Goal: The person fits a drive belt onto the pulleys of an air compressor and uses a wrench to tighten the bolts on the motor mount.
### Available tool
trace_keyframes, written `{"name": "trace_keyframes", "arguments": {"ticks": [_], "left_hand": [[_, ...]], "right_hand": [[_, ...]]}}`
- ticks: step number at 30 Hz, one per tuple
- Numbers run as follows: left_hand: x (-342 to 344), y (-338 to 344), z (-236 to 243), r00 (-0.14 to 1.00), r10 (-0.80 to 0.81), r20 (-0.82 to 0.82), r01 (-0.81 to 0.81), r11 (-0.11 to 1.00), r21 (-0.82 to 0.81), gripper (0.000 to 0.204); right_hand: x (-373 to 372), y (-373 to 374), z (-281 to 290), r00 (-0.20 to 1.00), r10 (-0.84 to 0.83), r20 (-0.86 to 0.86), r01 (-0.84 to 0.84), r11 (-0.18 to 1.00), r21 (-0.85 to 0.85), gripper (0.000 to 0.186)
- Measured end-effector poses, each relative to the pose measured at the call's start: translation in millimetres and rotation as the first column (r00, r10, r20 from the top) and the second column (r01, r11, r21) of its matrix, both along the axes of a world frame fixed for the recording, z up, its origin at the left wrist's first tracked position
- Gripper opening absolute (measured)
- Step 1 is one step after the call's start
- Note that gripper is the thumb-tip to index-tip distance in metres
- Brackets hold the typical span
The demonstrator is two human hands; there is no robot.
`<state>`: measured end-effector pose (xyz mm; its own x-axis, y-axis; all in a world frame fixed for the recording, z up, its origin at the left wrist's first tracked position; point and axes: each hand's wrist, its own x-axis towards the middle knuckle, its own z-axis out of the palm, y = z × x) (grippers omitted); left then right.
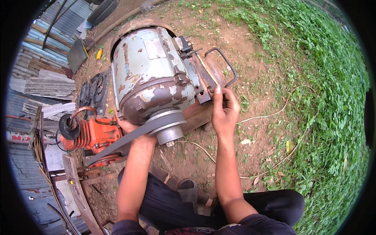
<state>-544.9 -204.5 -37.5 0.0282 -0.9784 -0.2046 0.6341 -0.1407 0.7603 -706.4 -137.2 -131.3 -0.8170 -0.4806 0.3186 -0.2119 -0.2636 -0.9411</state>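
A peeling grey-and-brown electric motor (145,70) sits on a rusty metal base, with a pulley (170,131) and flat grey belt (117,143) at its near end. The belt runs down-left toward the orange compressor (98,133). My left hand (129,124) reaches beneath the motor behind the belt, its fingers mostly hidden. My right hand (225,107) is closed at the motor's right, thumb and fingers at the lower end of a thin pale rod (207,68) lying along the base, beside a bent black handle (231,66).
Corrugated sheets (49,84) and rusty frame pieces (72,184) stand at the left. A dark bundle (92,92), a yellow bottle (99,53) and tyres (100,11) lie behind. A pale cord (262,116) crosses the dirt toward green plants (329,117) at the right.
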Motion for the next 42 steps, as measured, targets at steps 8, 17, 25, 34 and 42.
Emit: {"name": "trace_keyframes", "arguments": {"ticks": [8,17,25,34,42], "left_hand": [[2.6,-2.2,6.3,0.996,-0.027,0.089,0.021,0.997,0.069,0.072],[26.9,-10.6,-5.0,0.945,-0.263,0.192,0.288,0.951,-0.116,0.047],[55.3,25.9,-17.0,0.954,-0.262,0.144,0.274,0.959,-0.072,0.04],[79.0,113.4,-50.6,0.689,-0.222,0.69,0.576,0.746,-0.335,0.028],[91.1,93.6,-20.8,0.037,0.011,0.999,0.926,0.375,-0.038,0.014]], "right_hand": [[-22.0,14.5,4.4,0.962,0.257,-0.094,-0.247,0.963,0.108,0.015],[-10.4,25.3,-10.4,0.968,0.219,0.119,-0.233,0.965,0.121,0.017],[-34.8,58.9,-40.5,0.887,0.435,0.154,-0.461,0.844,0.275,0.018],[-25.4,82.7,-143.2,0.621,0.584,0.524,-0.751,0.251,0.61,0.018],[46.2,43.5,-112.2,0.218,0.866,0.451,-0.912,0.017,0.409,0.022]]}}
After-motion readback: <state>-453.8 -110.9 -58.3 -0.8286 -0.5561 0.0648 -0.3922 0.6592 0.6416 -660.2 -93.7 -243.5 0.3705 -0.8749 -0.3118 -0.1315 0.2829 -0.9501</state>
